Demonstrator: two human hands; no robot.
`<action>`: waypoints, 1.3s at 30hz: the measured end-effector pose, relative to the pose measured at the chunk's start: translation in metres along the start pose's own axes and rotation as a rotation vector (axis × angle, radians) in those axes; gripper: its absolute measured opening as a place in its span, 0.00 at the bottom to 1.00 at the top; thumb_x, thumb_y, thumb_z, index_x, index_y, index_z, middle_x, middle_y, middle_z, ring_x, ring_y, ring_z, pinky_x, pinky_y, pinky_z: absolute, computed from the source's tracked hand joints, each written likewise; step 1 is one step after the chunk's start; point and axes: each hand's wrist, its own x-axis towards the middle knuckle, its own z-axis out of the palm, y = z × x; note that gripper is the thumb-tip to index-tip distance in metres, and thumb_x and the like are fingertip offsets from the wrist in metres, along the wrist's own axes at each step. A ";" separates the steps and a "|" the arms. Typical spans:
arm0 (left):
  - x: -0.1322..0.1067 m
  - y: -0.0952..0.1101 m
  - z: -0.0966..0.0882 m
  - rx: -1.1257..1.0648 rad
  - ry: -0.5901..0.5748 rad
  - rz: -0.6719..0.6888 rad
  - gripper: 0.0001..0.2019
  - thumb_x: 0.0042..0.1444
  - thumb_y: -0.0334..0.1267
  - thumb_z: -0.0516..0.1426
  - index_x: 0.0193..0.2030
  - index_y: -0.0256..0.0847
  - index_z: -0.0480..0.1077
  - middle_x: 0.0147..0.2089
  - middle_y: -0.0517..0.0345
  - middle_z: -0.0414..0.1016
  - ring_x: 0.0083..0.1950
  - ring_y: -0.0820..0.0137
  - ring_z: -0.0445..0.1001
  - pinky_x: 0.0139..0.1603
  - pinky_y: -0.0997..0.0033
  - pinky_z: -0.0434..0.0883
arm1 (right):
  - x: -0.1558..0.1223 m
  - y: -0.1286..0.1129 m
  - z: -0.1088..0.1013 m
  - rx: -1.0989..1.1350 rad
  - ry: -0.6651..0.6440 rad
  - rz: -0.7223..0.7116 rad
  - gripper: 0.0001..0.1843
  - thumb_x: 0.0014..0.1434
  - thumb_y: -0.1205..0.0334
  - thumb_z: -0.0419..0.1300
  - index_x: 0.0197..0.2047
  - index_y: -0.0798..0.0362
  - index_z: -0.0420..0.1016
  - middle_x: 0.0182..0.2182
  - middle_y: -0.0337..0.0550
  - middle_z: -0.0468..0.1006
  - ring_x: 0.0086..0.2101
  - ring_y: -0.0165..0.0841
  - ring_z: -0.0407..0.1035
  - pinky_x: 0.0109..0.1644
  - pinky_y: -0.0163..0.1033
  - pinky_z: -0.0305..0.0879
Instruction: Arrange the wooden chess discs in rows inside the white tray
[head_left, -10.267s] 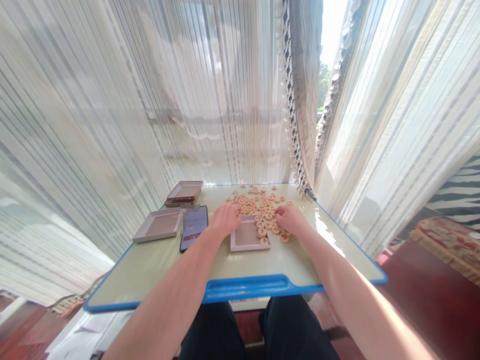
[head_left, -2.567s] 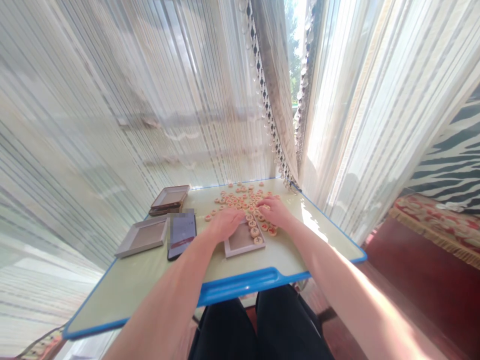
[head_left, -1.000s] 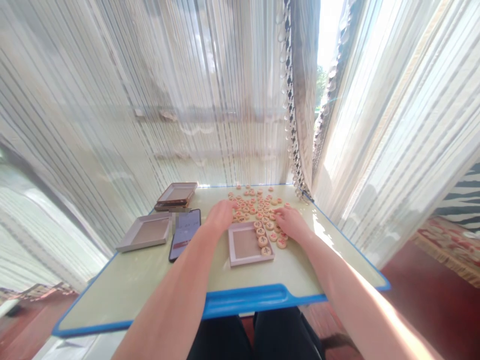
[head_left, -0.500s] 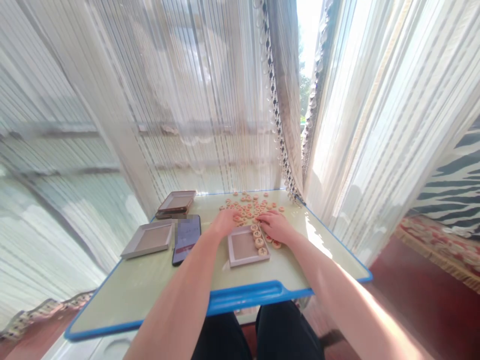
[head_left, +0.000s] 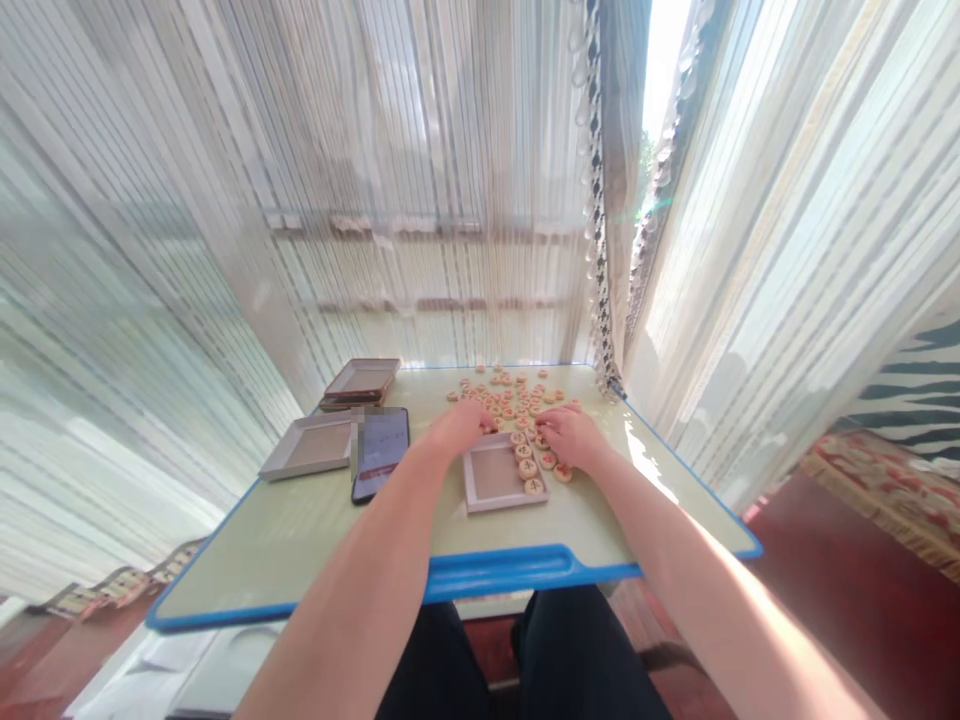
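Round wooden xiangqi pieces (head_left: 508, 411) with red or dark characters lie scattered across the far middle of the table. A shallow box tray (head_left: 491, 472) sits nearer me, with a column of pieces (head_left: 528, 468) along its right side. My left hand (head_left: 466, 424) reaches over the tray's far left corner, fingers stretched to loose pieces at the pile's near edge; its fingertips are partly hidden. Right of the tray, my right hand (head_left: 571, 436) has its fingers bent around a dark-marked piece (head_left: 541, 441). Two red-marked pieces (head_left: 556, 467) lie just below that hand.
On the left are a phone (head_left: 381, 455), a shallow tray or lid (head_left: 311, 447) and some stacked trays (head_left: 363, 380). The table has a raised blue rim (head_left: 499, 571). String curtains (head_left: 450, 200) hang behind it and at the right.
The head view has shifted, so the table sits slightly higher and farther right. My right hand has drawn back from the pile toward the tray's right side, fingers now at a piece.
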 end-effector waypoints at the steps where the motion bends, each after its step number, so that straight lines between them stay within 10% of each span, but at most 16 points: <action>1: 0.000 0.000 0.001 -0.001 -0.007 0.009 0.19 0.50 0.26 0.51 0.42 0.48 0.77 0.45 0.58 0.77 0.45 0.69 0.73 0.49 0.74 0.67 | 0.000 0.001 0.000 -0.003 0.001 0.007 0.16 0.58 0.65 0.50 0.42 0.51 0.79 0.44 0.41 0.78 0.47 0.34 0.67 0.56 0.38 0.55; 19: -0.001 0.007 -0.003 0.114 0.044 -0.160 0.09 0.52 0.41 0.55 0.29 0.41 0.75 0.36 0.54 0.77 0.36 0.67 0.73 0.37 0.71 0.67 | -0.002 0.001 -0.003 0.084 -0.008 0.039 0.17 0.55 0.67 0.51 0.40 0.52 0.80 0.41 0.43 0.79 0.46 0.34 0.68 0.53 0.36 0.59; 26: 0.000 0.005 0.000 -0.038 0.031 -0.165 0.13 0.51 0.39 0.56 0.44 0.47 0.76 0.48 0.58 0.77 0.46 0.66 0.73 0.46 0.73 0.68 | -0.001 0.000 -0.006 0.075 0.048 0.175 0.21 0.52 0.74 0.49 0.43 0.52 0.79 0.38 0.42 0.80 0.49 0.35 0.65 0.57 0.39 0.57; 39: 0.000 0.008 0.003 0.007 0.052 -0.099 0.12 0.50 0.36 0.56 0.41 0.43 0.75 0.45 0.56 0.77 0.46 0.66 0.73 0.48 0.71 0.67 | -0.003 0.000 -0.013 0.094 0.026 0.191 0.19 0.54 0.72 0.49 0.39 0.51 0.79 0.40 0.41 0.80 0.47 0.35 0.66 0.57 0.40 0.57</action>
